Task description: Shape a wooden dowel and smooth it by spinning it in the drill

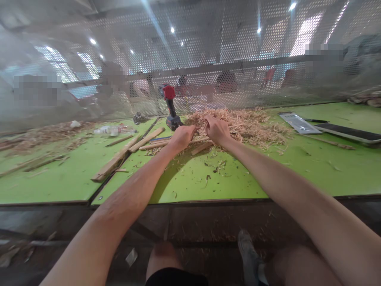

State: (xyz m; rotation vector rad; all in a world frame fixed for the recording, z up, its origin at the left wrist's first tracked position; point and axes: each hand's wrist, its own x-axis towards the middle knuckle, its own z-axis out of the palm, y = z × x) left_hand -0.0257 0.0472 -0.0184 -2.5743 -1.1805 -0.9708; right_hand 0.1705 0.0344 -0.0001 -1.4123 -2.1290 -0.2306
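Note:
My left hand (183,136) and my right hand (216,129) are close together over the green table (235,174), with a small gap between them. Both have curled fingers, and whatever is between the fingers is too small to make out. A large heap of pale wood shavings (256,126) lies behind and to the right of my right hand. Thin wooden pieces (203,147) lie under and beside my hands. Just behind my left hand, a red and black cordless drill (170,104) stands upright on its battery.
Longer wood strips (113,163) lie along the table seam on the left, near a clear plastic bottle (114,130). On the right are a flat packet (299,122) and a dark tablet-like object (351,132). A perforated metal screen (202,59) stands behind the table.

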